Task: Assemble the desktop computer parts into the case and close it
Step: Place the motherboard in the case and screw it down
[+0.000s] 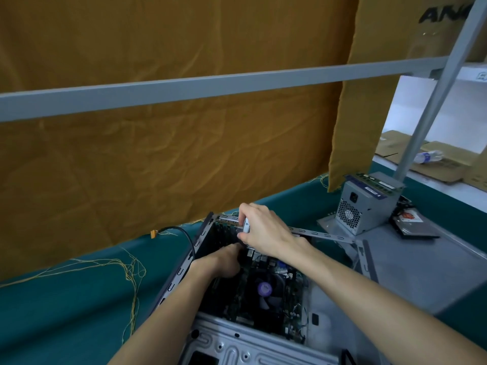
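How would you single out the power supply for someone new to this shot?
Start at the open computer case on the green table, then look right and beyond it. The power supply is the upright grey metal box on the flat side panel, with a honeycomb fan grille and a socket.

Large black letters reading "AN", cut off by the frame's edge, mark a brown cardboard box (434,25) at top right. Labels on the grey power supply (369,206) and the plastic bottle (428,156) are too small to read.
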Tool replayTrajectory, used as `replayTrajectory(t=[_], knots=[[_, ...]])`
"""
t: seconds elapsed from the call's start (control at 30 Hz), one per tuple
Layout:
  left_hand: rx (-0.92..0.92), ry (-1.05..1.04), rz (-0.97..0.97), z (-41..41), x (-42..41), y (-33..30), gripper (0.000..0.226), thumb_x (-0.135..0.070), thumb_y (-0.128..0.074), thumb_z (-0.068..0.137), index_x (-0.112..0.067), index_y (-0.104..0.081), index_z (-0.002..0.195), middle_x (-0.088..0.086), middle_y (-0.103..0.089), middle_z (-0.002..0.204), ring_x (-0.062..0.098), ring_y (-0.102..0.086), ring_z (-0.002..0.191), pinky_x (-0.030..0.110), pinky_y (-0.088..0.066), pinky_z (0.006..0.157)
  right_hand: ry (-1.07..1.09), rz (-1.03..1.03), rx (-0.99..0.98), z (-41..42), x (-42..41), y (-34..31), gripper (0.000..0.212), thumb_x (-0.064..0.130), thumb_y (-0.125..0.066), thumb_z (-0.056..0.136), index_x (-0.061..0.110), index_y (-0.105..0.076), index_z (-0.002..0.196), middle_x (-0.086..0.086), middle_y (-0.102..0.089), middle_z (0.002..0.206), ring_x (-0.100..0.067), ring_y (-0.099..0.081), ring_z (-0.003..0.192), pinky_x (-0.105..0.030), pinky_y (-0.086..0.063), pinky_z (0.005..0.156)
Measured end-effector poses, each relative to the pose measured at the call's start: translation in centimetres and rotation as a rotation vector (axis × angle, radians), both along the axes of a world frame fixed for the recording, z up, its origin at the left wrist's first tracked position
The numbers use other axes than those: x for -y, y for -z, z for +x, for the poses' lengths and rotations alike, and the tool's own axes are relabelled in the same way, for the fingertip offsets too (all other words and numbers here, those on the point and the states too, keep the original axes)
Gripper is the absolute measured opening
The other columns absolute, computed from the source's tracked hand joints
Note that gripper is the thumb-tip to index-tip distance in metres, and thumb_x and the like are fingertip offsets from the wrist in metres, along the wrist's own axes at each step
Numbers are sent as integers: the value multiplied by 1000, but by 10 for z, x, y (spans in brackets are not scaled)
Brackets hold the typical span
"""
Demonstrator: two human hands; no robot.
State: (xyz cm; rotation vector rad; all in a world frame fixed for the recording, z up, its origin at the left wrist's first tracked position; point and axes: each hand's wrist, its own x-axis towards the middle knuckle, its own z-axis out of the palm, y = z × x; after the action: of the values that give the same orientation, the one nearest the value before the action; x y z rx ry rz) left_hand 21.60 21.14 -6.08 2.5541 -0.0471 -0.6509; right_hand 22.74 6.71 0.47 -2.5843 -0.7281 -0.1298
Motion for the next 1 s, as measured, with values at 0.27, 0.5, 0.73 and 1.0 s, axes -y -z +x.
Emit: replayTrajectory(t=[0.27, 0.5, 0.73, 1.0], knots=[[4, 4, 38, -1, -3, 1, 63, -4, -50, 94, -18, -37, 154, 9, -53, 146, 26, -51, 134, 34, -45, 107, -36, -41, -8, 6, -4, -2, 30, 20, -76, 89, 21, -47, 94, 0, -50, 99, -23, -56, 78, -32, -36, 58], [-23, -20, 72, 3, -8, 10, 65, -1, -46, 93, -19, -37, 154, 10, -54, 145, 25, -53, 131, 33, -47, 104, -98, -121, -82, 19, -5, -10, 31, 21, -78, 89, 21, -47, 93, -1, -48, 102, -23, -56, 83, -36, -42, 65], [-67, 90, 258, -2, -11, 19, 63, -12, -39, 95, -34, -37, 154, 6, -30, 164, 36, -28, 149, 42, -28, 121, -101, -89, -144, 20, -4, -13, 32, 25, -80, 88, 23, -48, 92, 1, -49, 101, -22, -54, 87, -37, -41, 67], [-161, 99, 317, -3, -9, 20, 72, -9, -39, 97, -30, -17, 162, 8, -14, 170, 33, -20, 154, 43, -23, 124, -78, -101, -155, 19, -4, -15, 36, 26, -80, 87, 27, -44, 85, 0, -51, 105, -23, -55, 92, -36, -40, 66]])
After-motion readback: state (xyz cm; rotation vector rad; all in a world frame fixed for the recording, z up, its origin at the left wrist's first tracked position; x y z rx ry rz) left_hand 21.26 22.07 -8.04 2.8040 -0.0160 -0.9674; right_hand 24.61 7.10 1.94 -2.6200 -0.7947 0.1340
